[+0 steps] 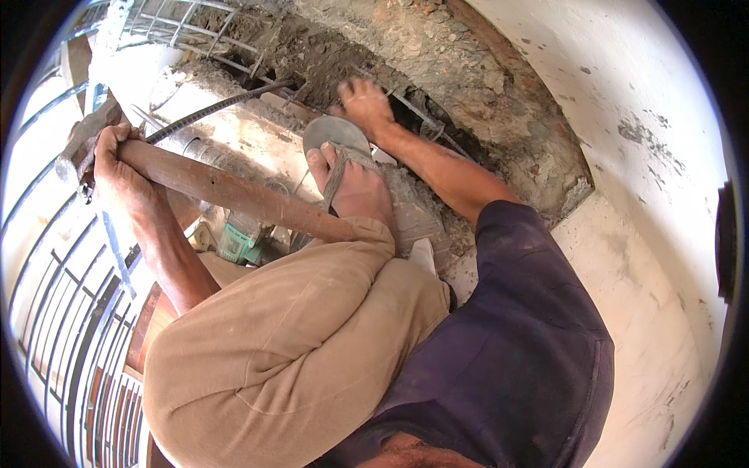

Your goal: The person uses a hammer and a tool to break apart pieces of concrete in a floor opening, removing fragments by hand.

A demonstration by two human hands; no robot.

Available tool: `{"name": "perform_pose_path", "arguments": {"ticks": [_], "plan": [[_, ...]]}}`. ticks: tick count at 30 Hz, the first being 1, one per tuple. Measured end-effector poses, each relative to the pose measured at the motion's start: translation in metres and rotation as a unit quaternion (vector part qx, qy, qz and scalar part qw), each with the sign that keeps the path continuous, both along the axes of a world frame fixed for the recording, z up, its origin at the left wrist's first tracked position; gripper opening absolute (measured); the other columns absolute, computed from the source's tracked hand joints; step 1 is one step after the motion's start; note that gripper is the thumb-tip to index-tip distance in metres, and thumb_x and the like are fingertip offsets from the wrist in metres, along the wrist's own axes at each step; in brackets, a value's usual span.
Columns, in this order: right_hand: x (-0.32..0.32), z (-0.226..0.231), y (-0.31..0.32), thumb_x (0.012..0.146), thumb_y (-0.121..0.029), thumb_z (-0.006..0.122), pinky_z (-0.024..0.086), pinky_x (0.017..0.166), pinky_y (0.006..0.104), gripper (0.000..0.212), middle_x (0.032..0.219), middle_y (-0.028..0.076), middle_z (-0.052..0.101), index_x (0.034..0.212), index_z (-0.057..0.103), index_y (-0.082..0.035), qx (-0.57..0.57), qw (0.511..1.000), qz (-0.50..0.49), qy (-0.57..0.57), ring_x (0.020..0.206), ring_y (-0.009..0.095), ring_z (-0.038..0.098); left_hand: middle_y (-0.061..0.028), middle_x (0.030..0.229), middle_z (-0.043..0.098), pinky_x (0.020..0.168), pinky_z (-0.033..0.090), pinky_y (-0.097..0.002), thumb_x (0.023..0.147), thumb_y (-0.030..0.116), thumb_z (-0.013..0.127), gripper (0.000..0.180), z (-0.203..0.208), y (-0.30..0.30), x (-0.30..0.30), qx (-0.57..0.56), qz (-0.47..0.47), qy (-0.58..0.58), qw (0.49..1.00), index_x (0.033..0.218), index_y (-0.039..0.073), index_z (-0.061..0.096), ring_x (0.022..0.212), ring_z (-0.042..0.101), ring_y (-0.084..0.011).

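At the left, my left hand [125, 175] is closed round a hammer [242, 196], gripping it just below its heavy metal head. The wooden handle slants down to the right, its end lying by my trousered knee. My right hand [365, 105] reaches out past my sandalled foot [355, 183], over broken concrete [421, 47] and bars. Its fingers look apart and a little blurred, with nothing seen in them. Whether its palm touches the rubble is hidden. A ribbed steel bar [222, 111] runs between the hammer head and the dug-out gap.
A green power tool [238, 240] lies beside my leg, partly hidden. A stained white wall [624, 140] rises on the right, above the broken concrete edge. Metal grille bars [62, 312] stand at the left. More reinforcing bars [183, 23] cross at the top left.
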State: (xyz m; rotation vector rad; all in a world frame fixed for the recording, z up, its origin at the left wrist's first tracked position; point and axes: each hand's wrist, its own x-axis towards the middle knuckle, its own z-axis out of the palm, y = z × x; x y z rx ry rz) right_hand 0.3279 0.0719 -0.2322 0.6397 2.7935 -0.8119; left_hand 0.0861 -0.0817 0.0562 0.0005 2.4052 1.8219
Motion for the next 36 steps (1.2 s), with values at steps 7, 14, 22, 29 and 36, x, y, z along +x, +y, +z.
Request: {"name": "perform_pose_path", "arguments": {"ticks": [7,14,22,29,36], "plan": [[0.016,0.021,0.031,0.096,-0.017,0.059,0.044,0.108,0.0508,0.041,0.131,0.022,0.062,0.130,0.061,0.005,0.062,0.995,-0.041,0.073,0.136,0.039,0.047,-0.0112,0.086,0.062,0.072,0.055,-0.0352,0.090,0.013,0.063,0.017,-0.003,-0.003,0.001,0.026,0.005,-0.016,1.000,0.094,-0.003,0.066,0.082,0.064,-0.0225],[0.041,0.047,0.036,0.094,-0.028,0.063,0.056,0.087,0.0544,0.060,0.132,0.031,0.059,0.141,0.050,0.007,-0.060,0.989,-0.016,-0.135,0.114,0.045,0.065,-0.0118,0.086,0.063,0.073,0.053,-0.0333,0.089,0.012,0.064,0.016,-0.009,-0.005,0.003,0.031,0.016,-0.018,0.999,0.091,-0.004,0.067,0.081,0.063,-0.0217],[0.024,0.028,0.031,0.093,-0.024,0.063,0.057,0.076,0.0566,0.059,0.088,0.027,0.074,0.142,0.041,0.000,-0.093,0.975,-0.080,-0.183,0.087,0.044,0.073,-0.0104,0.088,0.065,0.078,0.050,-0.0300,0.092,0.012,0.062,0.016,-0.011,0.011,0.009,0.015,0.009,-0.027,0.999,0.091,-0.003,0.068,0.084,0.063,-0.0196],[0.015,0.048,0.038,0.095,-0.033,0.063,0.054,0.093,0.0536,0.052,0.135,0.037,0.057,0.135,0.054,-0.001,-0.073,0.989,-0.115,-0.064,0.123,0.045,0.061,-0.0103,0.088,0.064,0.077,0.050,-0.0298,0.091,0.010,0.063,0.014,-0.007,0.013,0.015,0.013,0.012,-0.025,1.000,0.092,-0.003,0.068,0.084,0.062,-0.0189],[-0.019,0.044,0.032,0.101,-0.053,0.053,0.034,0.114,0.0635,0.064,0.154,0.035,0.040,0.134,0.062,0.001,-0.196,0.966,0.066,-0.156,0.136,0.047,0.048,-0.0122,0.085,0.065,0.076,0.051,-0.0315,0.086,0.011,0.069,0.017,0.001,0.008,0.018,0.019,0.030,-0.010,0.999,0.090,-0.006,0.068,0.082,0.062,-0.0198]]}}
